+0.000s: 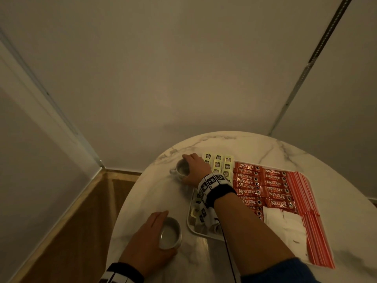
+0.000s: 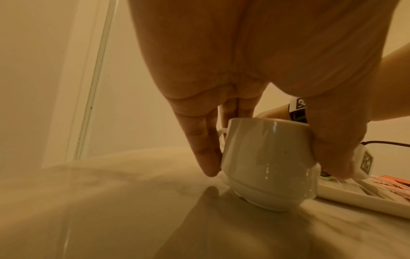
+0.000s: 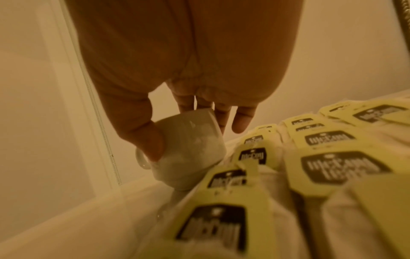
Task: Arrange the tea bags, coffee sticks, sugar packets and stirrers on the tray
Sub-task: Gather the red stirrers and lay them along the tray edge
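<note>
From the head view the sorting is looking all but finished: the shallow white rectangular tray [image 1: 190, 225] is sitting on the round white marble-patterned table [image 1: 265, 148] and is carrying rows of yellow-tagged tea bags [image 1: 219, 163] at its far left, red Nescafé coffee sticks [image 1: 271, 183] in two columns in the middle, white paper sugar packets [image 1: 285, 223] at the near side and red-and-white striped stirrers [image 1: 308, 201] lying in a fan along the right edge — so what is left, I judge, is only placing the cups. The left hand [image 1: 151, 240] is wrapping around a small white ceramic cup [image 1: 170, 233] standing on the table just left of the tray, while the right hand [image 1: 195, 170] is reaching across the tray and gripping a second small white handled cup [image 1: 181, 170] beside the tea bags. In the left wrist view the fingers [image 2: 206, 150] and thumb are clasping the near cup, which is resting upright on the marble with the tray's rim just beside it. In the right wrist view the thumb and fingers are holding the handled cup tilted — whether its base is touching the table I cannot tell — right against the nearest tea bags, whose dark labels are reading McCoy.
</note>
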Demonstrator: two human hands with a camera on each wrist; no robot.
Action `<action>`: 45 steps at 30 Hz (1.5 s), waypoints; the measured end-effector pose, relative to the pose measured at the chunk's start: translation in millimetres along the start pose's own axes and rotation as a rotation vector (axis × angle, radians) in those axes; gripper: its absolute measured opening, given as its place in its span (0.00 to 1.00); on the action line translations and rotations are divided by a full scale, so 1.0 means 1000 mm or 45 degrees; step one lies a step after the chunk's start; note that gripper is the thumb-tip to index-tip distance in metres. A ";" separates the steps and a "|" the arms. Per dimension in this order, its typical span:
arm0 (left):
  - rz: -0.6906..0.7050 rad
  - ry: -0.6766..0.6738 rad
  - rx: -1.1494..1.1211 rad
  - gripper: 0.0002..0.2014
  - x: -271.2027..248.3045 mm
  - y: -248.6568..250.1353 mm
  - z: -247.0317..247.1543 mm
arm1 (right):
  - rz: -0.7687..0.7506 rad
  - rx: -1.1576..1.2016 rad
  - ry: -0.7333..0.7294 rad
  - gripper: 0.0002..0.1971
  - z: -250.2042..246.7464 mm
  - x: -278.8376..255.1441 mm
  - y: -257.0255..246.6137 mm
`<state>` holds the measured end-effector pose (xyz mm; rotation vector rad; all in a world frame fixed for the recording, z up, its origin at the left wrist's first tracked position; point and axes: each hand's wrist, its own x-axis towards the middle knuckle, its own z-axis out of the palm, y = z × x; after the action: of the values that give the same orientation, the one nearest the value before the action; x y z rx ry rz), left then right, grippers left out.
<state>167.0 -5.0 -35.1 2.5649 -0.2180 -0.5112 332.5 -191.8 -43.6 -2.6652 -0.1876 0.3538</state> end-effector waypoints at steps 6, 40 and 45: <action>-0.019 -0.009 0.001 0.49 -0.001 0.004 0.000 | 0.041 -0.062 0.071 0.41 0.003 0.000 -0.002; -0.173 0.266 -0.022 0.36 0.071 0.044 -0.021 | 0.392 0.866 0.384 0.18 -0.060 -0.187 0.065; -0.227 0.265 0.011 0.35 0.086 0.050 -0.016 | 0.419 0.869 0.401 0.17 -0.055 -0.216 0.078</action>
<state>249.6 -62.1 -23.9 2.6361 0.0820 -0.3033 146.7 -324.4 16.6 -2.0232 0.4051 0.0662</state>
